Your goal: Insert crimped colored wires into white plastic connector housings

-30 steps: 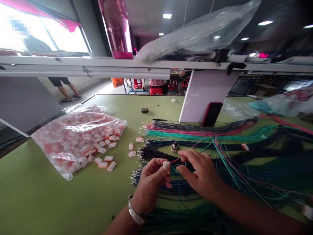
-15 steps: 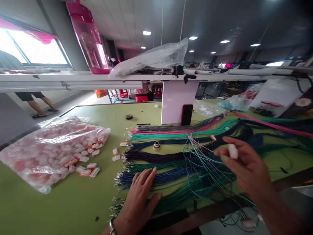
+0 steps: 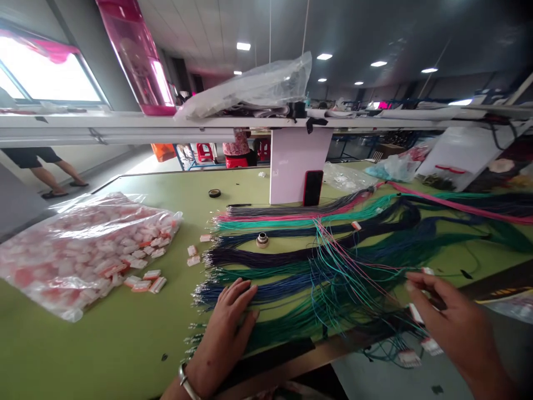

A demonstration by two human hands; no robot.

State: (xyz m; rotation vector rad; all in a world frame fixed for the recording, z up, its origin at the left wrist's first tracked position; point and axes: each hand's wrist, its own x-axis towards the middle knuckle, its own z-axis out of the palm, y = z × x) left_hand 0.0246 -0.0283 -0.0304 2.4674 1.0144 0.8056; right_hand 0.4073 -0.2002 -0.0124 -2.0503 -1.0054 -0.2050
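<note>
Head view | left hand (image 3: 230, 319) lies slack over blue wires (image 3: 277, 290) on the table (image 3: 120, 355) | right hand (image 3: 453, 319) curls beside white connectors (image 3: 410, 358) by the edge, grip unclear | seemingly setting connectors aside; next calls for a snag-free touch

Pink bottle (image 3: 137, 58) on white shelf (image 3: 125, 120); red-edged phone (image 3: 313, 188) upright against pale panel (image 3: 290, 160).

Pink and teal wires (image 3: 347, 261) — loose fan across blue and green bundles (image 3: 278, 287), white connectors (image 3: 409, 358) at one end
</note>
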